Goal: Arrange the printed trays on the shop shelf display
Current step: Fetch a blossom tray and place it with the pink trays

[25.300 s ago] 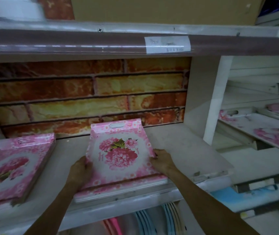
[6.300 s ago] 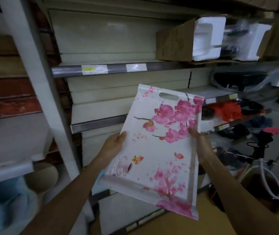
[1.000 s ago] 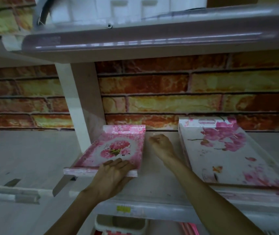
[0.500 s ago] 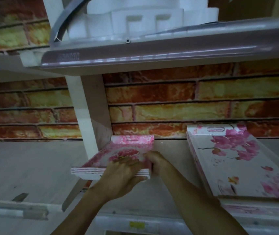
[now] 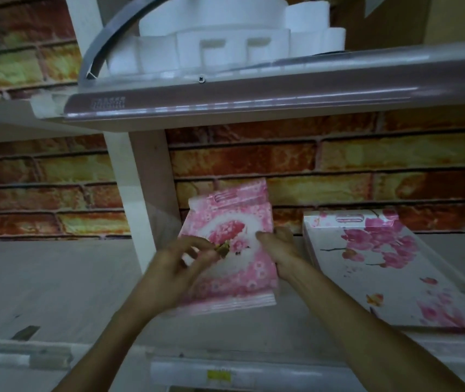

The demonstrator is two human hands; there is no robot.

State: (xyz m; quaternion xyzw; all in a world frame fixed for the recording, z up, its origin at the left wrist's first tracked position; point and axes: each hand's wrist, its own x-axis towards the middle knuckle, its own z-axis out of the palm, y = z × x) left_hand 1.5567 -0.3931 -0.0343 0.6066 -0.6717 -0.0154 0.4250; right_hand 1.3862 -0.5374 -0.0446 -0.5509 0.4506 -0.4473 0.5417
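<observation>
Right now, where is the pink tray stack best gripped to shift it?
Probably by its two long side edges, coming from the front: the pink tray stack lies flat with its short end facing out, the post close on its left, and the orchid tray on its right.

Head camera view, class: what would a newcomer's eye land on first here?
Probably the stack of pink floral trays at centre, tilted up between the left hand and right hand. Next, the white orchid-print tray lying on the shelf to its right, and the white foam block on the upper shelf.
</observation>
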